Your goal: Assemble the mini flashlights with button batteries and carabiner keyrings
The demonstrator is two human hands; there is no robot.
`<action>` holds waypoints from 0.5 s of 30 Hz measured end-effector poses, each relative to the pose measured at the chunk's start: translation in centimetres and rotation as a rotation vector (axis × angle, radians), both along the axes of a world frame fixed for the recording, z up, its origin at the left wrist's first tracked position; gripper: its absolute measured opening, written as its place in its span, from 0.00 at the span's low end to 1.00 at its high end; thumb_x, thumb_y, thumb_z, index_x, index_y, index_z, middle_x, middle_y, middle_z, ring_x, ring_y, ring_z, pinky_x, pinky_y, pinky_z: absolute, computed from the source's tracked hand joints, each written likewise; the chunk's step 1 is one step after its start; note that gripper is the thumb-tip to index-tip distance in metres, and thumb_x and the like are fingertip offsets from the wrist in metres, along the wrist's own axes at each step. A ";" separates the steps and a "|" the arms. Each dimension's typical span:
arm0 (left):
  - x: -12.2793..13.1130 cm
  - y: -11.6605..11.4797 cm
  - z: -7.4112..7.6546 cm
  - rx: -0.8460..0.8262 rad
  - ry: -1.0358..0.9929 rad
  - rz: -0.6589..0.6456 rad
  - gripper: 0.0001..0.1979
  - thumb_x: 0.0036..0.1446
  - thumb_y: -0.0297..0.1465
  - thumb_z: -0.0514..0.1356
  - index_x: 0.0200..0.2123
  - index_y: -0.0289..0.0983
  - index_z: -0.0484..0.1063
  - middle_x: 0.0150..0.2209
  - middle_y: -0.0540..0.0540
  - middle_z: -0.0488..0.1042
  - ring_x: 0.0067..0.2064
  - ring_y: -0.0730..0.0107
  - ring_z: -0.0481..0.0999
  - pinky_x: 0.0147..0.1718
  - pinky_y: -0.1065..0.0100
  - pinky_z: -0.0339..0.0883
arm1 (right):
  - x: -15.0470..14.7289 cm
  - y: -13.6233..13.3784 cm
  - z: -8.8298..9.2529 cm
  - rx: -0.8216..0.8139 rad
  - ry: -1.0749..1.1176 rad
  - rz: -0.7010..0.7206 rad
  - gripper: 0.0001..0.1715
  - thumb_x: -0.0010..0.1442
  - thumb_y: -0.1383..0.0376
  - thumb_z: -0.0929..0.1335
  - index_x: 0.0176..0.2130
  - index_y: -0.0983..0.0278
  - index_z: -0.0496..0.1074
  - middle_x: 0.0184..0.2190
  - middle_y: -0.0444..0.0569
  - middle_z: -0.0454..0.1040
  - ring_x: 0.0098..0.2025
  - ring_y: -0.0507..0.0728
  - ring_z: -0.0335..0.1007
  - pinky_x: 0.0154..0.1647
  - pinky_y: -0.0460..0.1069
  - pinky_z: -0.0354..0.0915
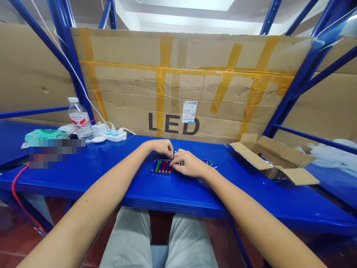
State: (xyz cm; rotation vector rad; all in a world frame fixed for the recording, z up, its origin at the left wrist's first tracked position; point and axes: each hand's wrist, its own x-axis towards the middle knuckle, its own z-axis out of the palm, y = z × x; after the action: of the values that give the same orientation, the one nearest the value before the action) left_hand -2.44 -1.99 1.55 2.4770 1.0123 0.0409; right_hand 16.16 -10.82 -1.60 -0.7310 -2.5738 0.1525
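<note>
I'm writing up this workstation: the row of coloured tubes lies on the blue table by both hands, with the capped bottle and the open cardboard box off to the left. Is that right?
Not quite: the head view shows the open cardboard box off to the right. The rest stands: the capped bottle on the left, the row of coloured tubes on the blue table.

Right hand (pixel 187 163) by colored tubes (pixel 161 167)
</note>
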 end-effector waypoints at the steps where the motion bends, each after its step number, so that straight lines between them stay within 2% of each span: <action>1: -0.1 0.1 -0.1 0.004 -0.005 0.011 0.11 0.44 0.33 0.63 0.31 0.34 0.80 0.28 0.50 0.78 0.30 0.73 0.70 0.30 0.72 0.59 | 0.1 0.0 0.0 -0.012 -0.005 -0.002 0.14 0.56 0.75 0.67 0.36 0.63 0.81 0.37 0.49 0.80 0.41 0.57 0.68 0.50 0.55 0.60; 5: -0.3 0.4 -0.3 0.009 -0.043 0.040 0.11 0.43 0.33 0.64 0.31 0.34 0.80 0.29 0.48 0.79 0.32 0.71 0.73 0.32 0.72 0.62 | 0.6 -0.4 0.6 -0.137 -0.001 0.029 0.12 0.56 0.73 0.67 0.33 0.62 0.80 0.33 0.46 0.80 0.39 0.56 0.70 0.50 0.53 0.60; 9: -0.1 0.2 -0.2 0.066 -0.168 0.081 0.10 0.46 0.33 0.62 0.30 0.34 0.79 0.30 0.47 0.80 0.33 0.69 0.74 0.34 0.71 0.64 | 1.0 -1.5 1.6 -0.413 -0.043 0.071 0.10 0.56 0.70 0.66 0.33 0.65 0.78 0.30 0.45 0.78 0.31 0.52 0.69 0.36 0.47 0.63; 11: 0.2 0.1 -0.2 0.154 -0.261 0.110 0.10 0.49 0.33 0.60 0.31 0.33 0.79 0.30 0.46 0.79 0.33 0.69 0.74 0.33 0.71 0.64 | 0.9 -2.1 2.0 -0.452 -0.079 0.006 0.07 0.56 0.66 0.66 0.30 0.65 0.75 0.25 0.43 0.74 0.26 0.50 0.65 0.29 0.46 0.59; 15: 0.9 -0.1 -0.4 0.342 -0.326 0.115 0.10 0.51 0.30 0.58 0.32 0.33 0.79 0.30 0.46 0.78 0.33 0.69 0.74 0.33 0.71 0.64 | 0.3 -3.3 2.5 -0.439 -0.176 -0.153 0.14 0.53 0.56 0.71 0.27 0.64 0.69 0.23 0.43 0.70 0.24 0.50 0.61 0.24 0.45 0.54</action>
State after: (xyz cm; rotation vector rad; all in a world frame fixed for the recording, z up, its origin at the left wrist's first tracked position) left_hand -1.55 -2.12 1.15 2.5857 1.0708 0.6838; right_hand 16.42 -14.09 0.95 -1.1406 -2.6629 0.6445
